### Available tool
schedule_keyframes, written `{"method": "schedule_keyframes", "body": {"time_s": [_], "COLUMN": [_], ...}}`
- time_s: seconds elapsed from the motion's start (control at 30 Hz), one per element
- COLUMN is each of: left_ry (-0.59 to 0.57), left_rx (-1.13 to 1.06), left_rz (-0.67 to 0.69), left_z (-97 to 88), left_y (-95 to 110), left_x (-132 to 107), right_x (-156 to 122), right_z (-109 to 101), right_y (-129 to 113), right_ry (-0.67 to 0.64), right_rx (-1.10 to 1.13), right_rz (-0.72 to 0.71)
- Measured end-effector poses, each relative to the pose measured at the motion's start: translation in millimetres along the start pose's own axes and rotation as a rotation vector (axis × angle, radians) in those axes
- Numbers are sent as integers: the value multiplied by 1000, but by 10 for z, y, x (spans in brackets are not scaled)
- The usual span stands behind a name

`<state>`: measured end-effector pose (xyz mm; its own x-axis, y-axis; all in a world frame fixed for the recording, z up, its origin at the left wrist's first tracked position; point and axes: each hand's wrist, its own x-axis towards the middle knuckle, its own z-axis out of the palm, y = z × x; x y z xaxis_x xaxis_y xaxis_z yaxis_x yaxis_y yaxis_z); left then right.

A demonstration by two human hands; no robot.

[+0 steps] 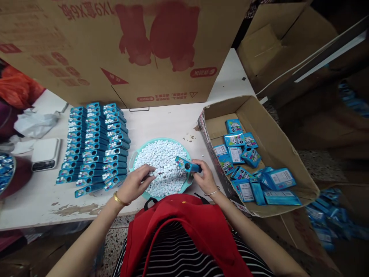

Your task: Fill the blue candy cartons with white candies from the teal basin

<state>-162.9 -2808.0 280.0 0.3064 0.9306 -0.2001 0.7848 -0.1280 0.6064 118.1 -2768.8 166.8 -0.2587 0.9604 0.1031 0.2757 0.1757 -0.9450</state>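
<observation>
Over the turquoise basin (pixel 132 161) on the desk (pixel 161 119), grips a blue box (pixel 187 165) in the right hand (pixel 206 177) and shows the left hand (pixel 137 182) half-curled at the white pellets (pixel 164 152), grip undeterminable.

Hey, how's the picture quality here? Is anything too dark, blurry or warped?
Head view: the white tabletop is bright, but the right side falls into shadow, leaving the blue packets outside the cardboard tray dim and soft; head view again: the tall carton slants, probably wide-angle stretch, while the left hand and right hand look fairly clear.
</observation>
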Motion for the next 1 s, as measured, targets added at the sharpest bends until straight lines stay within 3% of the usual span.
{"method": "schedule_keyframes", "body": {"time_s": [0.13, 0.33, 0.47, 0.63, 0.73, 0.83, 0.9, 1.0], "left_ry": [-123, -272, -266, -221, -171, -136, -176, -234], "left_rx": [232, 621, 688, 694, 646, 548, 533, 467], "left_rz": [85, 58, 60, 61, 20, -118, -241, -340], "left_z": [-281, -504, -514, -526, -586, -542, -363, 141], "left_y": [317, 846, 1057, 1111, 953, 533, 159, -316], "left_x": [141, 315, 324, 249, 144, -11, -103, -122], "right_x": [16, 4, 1, 3, 2, 3, 7, 18], "right_z": [113, 228, 250, 266, 265, 236, 198, 129], "right_y": [-48, -77, -64, -53, -37, -5, 20, 49], "right_ry": [-40, -43, -51, -79, -93, -76, -50, -15], "right_rx": [-4, 7, 20, 41, 84, 113, 112, 105], "right_rz": [-73, -107, -122, -105, -80, -30, -5, 15]}}
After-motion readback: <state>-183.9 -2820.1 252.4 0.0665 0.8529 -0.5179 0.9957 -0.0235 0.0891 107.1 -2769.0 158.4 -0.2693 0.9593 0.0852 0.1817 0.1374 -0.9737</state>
